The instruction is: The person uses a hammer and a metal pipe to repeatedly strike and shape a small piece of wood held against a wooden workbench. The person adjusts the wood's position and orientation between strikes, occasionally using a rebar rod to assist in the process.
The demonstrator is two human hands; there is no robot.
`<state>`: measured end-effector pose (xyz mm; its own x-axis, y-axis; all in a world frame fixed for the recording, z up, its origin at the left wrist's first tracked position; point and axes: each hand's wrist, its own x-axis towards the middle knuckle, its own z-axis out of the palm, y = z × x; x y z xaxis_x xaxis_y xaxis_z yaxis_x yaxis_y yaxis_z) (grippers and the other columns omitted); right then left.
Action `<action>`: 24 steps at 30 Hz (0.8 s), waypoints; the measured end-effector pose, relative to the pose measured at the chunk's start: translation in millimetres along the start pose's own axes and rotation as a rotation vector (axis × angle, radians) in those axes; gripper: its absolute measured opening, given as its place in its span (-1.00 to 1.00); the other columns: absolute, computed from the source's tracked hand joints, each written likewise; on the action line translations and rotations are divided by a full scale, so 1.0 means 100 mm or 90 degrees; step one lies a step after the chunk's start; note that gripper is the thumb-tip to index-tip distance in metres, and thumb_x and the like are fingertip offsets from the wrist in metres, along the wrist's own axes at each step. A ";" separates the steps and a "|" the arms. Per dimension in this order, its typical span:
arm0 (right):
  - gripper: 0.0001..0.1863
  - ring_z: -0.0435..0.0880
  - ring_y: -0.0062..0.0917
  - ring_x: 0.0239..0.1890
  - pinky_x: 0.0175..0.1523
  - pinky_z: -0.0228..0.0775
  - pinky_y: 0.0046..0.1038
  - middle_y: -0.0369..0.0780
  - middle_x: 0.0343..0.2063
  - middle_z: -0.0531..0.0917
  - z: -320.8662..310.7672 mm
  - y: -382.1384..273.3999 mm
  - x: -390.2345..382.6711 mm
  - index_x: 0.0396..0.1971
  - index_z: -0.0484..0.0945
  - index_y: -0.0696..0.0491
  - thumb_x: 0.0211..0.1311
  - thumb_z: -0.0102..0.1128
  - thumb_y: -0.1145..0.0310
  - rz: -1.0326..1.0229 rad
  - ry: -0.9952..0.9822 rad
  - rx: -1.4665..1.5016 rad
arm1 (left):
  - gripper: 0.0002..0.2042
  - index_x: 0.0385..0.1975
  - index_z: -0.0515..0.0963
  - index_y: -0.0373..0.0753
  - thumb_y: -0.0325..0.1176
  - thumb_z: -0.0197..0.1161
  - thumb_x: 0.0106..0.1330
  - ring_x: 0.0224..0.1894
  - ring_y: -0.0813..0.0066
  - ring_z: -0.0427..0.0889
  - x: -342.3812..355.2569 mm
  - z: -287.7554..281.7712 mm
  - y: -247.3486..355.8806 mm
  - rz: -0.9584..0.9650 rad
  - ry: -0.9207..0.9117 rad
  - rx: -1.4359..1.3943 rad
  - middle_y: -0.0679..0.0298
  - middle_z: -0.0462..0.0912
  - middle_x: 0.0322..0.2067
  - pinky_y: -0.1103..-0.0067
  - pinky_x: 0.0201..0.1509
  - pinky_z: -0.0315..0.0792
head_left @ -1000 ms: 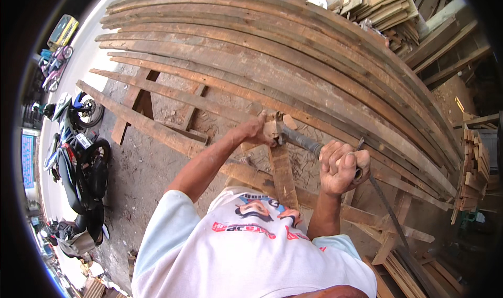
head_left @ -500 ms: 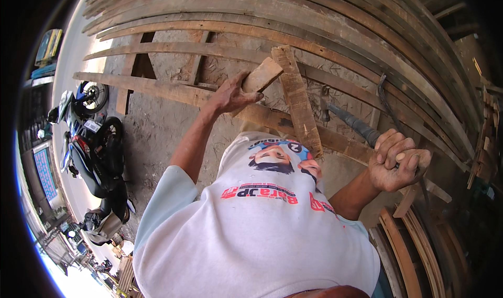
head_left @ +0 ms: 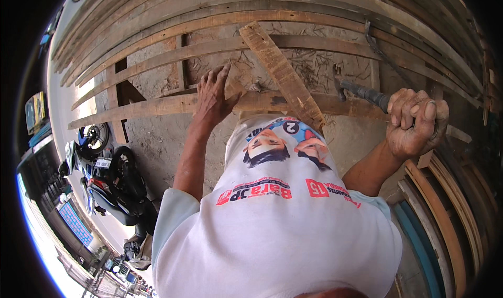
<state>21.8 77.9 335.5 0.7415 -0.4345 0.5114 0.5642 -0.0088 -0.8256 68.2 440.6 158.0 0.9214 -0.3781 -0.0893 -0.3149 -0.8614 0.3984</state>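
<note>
My left hand (head_left: 211, 96) is open, its fingers stretched out and spread over a long wooden beam (head_left: 157, 107). A short wood block (head_left: 234, 87) shows blurred between its thumb and forefinger; whether they touch is hard to tell. In my right hand (head_left: 416, 122), fingers wrapped round the dark handle, is a claw hammer (head_left: 361, 90), its head pointing left above the beam's right part. Between the hands a short rough board (head_left: 283, 70) lies slantwise across the beam, its near end by my shirt.
Several long planks (head_left: 220, 17) run side by side across the far side. A dark bent metal bar (head_left: 378, 49) leans over them at the right. More boards (head_left: 435, 193) stand at the lower right. Motorcycles (head_left: 118, 185) are parked at the left, on the bare ground.
My left hand has let go of the wood block and spread its fingers. My right hand still grips the hammer, now a little farther right. The whole view has shifted and turned slightly.
</note>
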 end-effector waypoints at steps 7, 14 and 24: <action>-0.71 0.14 -0.71 -0.80 -0.67 0.22 -0.50 -0.34 -0.78 0.24 -0.29 -0.08 -0.01 -0.53 0.27 0.07 0.48 -0.03 0.49 -0.017 0.053 -0.072 | -0.24 0.38 0.36 -0.01 -0.25 0.51 0.11 0.47 0.06 0.24 0.77 0.58 0.77 0.462 -0.040 0.054 0.14 0.38 0.34 0.14 0.53 0.12; -0.70 0.14 -0.61 -0.85 -0.66 0.25 -0.45 -0.29 -0.81 0.23 -0.68 -0.45 -0.16 -0.51 0.29 0.09 0.47 -0.04 0.30 -0.075 0.232 -0.169 | -0.25 0.33 0.42 -0.10 -0.20 0.50 0.05 0.35 0.00 0.40 1.37 0.05 0.92 0.385 -0.018 -0.102 0.10 0.49 0.23 0.12 0.42 0.32; -0.70 0.14 -0.65 -0.82 -0.63 0.23 -0.51 -0.33 -0.78 0.22 -0.72 -0.56 -0.16 -0.52 0.28 0.03 0.48 -0.01 0.33 -0.078 0.291 -0.209 | -0.41 0.17 0.42 -0.36 0.11 0.10 0.47 0.03 0.19 0.66 1.79 -0.27 1.08 0.053 -0.213 -1.048 0.02 0.65 -0.04 0.28 0.20 0.53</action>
<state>-48.0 20.7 356.1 0.4045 -0.7571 0.5131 0.4392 -0.3313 -0.8350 204.8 288.9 210.1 0.7619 -0.6382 -0.1105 0.3990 0.3282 0.8562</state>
